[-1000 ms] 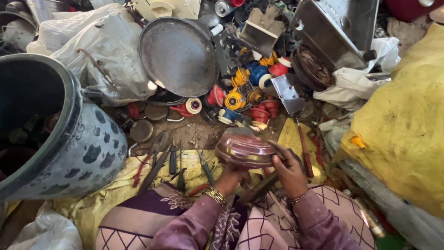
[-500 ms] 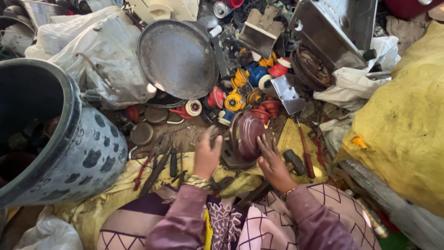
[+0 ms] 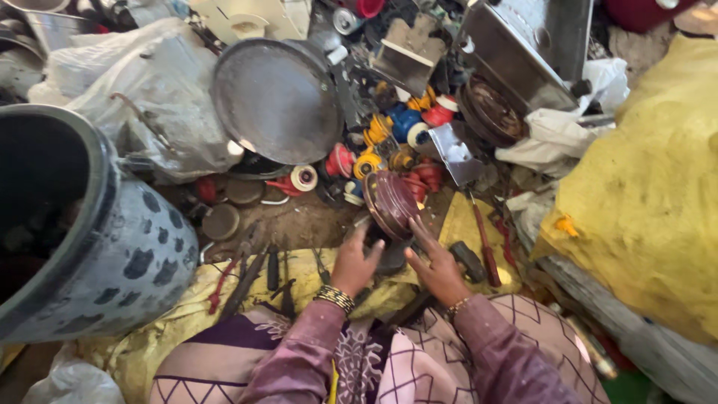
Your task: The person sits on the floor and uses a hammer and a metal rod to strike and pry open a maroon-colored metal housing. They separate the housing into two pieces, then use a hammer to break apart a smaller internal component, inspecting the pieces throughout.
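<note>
Here the reddish-brown metal disc (image 3: 390, 203) stands on its edge on the ground, just in front of the yellow cloth (image 3: 314, 273) spread before the person's knees. Its broad, ridged face turns toward the left of the view and slightly toward the camera; its long axis runs from upper left to lower right, so it leans a little. Its lower rim meets a dark part underneath, which I cannot make out clearly.

The left hand (image 3: 357, 262) has its fingers spread and loosely curled, fingertips near the lower edge of the disc; whether they touch it I cannot tell. The right hand (image 3: 436, 262) is also spread, its index finger stretched up toward the disc's lower right edge, gripping nothing that shows.

A second ago the disc lay nearly flat, face up, held between both hands close to the body. Half a second ago it was already tipped up on edge, with the left hand raised beside it. Now it stands further from the body and both hands sit lower, beneath it.

Around it lie red and yellow spools (image 3: 372, 157), a large round metal pan (image 3: 275, 101), a red-handled screwdriver (image 3: 485, 243) on the cloth, and a grey speckled tub (image 3: 112, 247) at far left
</note>
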